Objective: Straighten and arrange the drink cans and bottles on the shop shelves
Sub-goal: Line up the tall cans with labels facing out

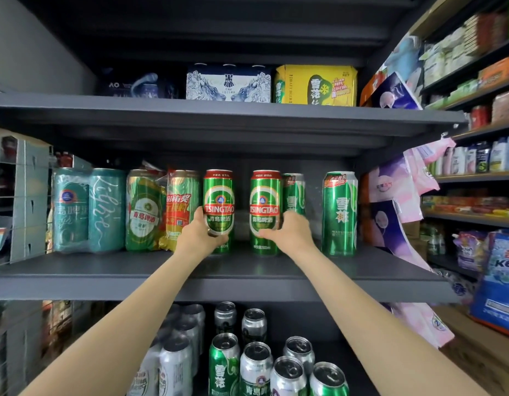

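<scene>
Nearest you, on the bottom shelf (pixel 347 355), loose cans (pixel 256 364) stand upright in rows, silver tops showing, with green ones at the front. Above them your two forearms reach up over the front edge of the middle shelf (pixel 105 284). Your left hand (pixel 200 234) wraps the lower part of the left Tsingtao can (pixel 218 192), thumb across its front and fingers curled round its left side. Your right hand (pixel 290 230) grips the right Tsingtao can (pixel 264 195) the same way, thumb on the front and fingers round its right side. Both cans stand upright near the middle of the shelf, set back from its front edge, with a gap between them. Just behind the right one a Snow can (pixel 294 192) stands touching or nearly touching it; a second Snow can (pixel 339 212) stands apart towards the shelf's right end. Towards the left end sit wrapped packs: a yellow pack (pixel 179 204) just beside your left hand, a green pack (pixel 143 210), then a teal pack (pixel 85 210). On the top shelf (pixel 219 112), far back, a blue-and-white carton (pixel 227 84) sits beside a yellow carton (pixel 316 85).
</scene>
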Demonstrator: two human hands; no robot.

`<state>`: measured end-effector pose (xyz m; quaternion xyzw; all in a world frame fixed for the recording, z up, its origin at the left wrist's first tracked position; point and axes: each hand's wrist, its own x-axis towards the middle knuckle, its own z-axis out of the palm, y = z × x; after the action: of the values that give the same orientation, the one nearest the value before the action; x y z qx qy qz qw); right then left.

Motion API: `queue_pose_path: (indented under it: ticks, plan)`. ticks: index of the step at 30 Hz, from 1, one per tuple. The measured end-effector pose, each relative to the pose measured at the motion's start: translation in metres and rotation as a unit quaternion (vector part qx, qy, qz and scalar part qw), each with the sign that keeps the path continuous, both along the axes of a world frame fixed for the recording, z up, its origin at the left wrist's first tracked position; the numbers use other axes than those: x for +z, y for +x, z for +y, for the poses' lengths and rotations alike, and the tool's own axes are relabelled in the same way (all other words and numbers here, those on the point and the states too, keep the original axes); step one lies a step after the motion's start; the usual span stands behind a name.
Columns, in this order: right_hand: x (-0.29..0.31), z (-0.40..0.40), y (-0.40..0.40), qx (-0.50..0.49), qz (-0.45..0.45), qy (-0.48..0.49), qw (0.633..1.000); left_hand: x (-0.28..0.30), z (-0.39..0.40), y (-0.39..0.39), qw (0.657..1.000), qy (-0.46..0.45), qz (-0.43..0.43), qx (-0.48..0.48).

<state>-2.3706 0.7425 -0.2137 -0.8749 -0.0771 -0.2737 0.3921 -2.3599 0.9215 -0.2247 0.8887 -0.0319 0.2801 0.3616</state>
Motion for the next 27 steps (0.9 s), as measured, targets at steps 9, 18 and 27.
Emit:
queue_pose_path:
  ticks: [9, 18, 27]
  plan:
    - [-0.001, 0.031, 0.022, 0.009, 0.033, 0.026, 0.999, 0.000, 0.002, 0.000, 1.000, -0.009, -0.016, -0.008]
    - [0.022, -0.013, 0.022, -0.101, -0.084, -0.029, 0.991, 0.000, -0.002, -0.006, 0.987, 0.137, -0.023, 0.077]
    - [0.010, -0.020, 0.037, -0.111, 0.046, -0.003, 0.993, 0.003, 0.002, -0.014, 0.981, 0.167, 0.001, 0.098]
